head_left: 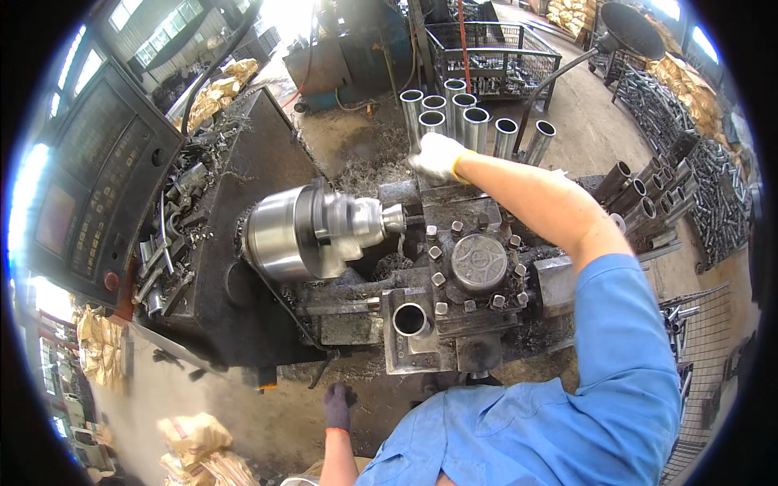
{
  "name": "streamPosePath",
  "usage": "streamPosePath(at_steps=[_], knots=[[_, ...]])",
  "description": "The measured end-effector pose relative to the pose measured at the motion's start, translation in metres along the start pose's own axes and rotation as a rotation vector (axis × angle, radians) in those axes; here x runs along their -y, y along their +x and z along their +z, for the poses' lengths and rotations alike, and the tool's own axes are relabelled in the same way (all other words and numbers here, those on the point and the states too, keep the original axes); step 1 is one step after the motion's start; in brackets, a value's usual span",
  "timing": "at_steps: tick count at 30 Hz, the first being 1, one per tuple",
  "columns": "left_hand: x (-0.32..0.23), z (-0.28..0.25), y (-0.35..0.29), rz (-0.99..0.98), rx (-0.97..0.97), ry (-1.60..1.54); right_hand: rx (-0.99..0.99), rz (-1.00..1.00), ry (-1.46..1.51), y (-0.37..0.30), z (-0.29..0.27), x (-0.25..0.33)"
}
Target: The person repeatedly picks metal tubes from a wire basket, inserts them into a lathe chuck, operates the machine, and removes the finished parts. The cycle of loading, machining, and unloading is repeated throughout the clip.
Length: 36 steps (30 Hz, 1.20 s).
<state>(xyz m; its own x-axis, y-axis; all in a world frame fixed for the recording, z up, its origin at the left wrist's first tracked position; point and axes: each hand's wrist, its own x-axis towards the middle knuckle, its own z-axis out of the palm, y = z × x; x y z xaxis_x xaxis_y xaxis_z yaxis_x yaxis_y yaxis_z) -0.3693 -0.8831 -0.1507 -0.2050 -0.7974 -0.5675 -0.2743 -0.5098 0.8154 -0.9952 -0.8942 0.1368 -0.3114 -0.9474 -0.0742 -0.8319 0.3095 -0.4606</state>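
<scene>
My right hand (440, 158), in a white glove with a yellow cuff, reaches across the lathe to a group of upright steel tubes (476, 128). Its fingers are curled and slightly blurred, directly in front of the nearest tube (432, 124); whatever they grip is hidden. Down in front of the machine, my left hand (339, 405) wears a dark grey glove with its fingers loosely apart, touching nothing visible. The lathe chuck (279, 235) is on the left, its jaws blurred, with a short flared metal end sticking out. Right of it sits the tool post (478, 263), ringed with bolts.
A steel tube (411, 320) stands upright on the carriage. More tubes (640, 209) lean at the right, beside a long heap of metal parts (697, 154). A control panel (89, 186) rises at the left. A wire bin (494, 61) stands behind; sacks (198, 445) lie at lower left.
</scene>
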Motion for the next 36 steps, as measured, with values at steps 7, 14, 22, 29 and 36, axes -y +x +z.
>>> streamPosePath(at_steps=[7, 14, 22, 29, 36], knots=[[-0.172, 0.064, -0.030, 0.743, -0.103, 0.389, 0.127, -0.014, -0.208, -0.007, -0.008, 0.005], [-0.373, 0.145, 0.044, 1.251, -0.036, 0.603, 0.236, -0.229, -0.229, 0.026, 0.015, 0.027], [-0.412, 0.172, 0.077, 1.347, -0.206, 0.820, 0.521, -0.134, -0.107, 0.020, 0.053, 0.066], [-0.411, 0.164, 0.089, 1.293, -0.266, 0.962, 0.397, -0.156, -0.157, 0.027, 0.082, 0.037], [-0.396, 0.161, 0.082, 1.474, -0.432, 1.078, 1.002, 0.301, 0.221, 0.039, 0.043, 0.025]])
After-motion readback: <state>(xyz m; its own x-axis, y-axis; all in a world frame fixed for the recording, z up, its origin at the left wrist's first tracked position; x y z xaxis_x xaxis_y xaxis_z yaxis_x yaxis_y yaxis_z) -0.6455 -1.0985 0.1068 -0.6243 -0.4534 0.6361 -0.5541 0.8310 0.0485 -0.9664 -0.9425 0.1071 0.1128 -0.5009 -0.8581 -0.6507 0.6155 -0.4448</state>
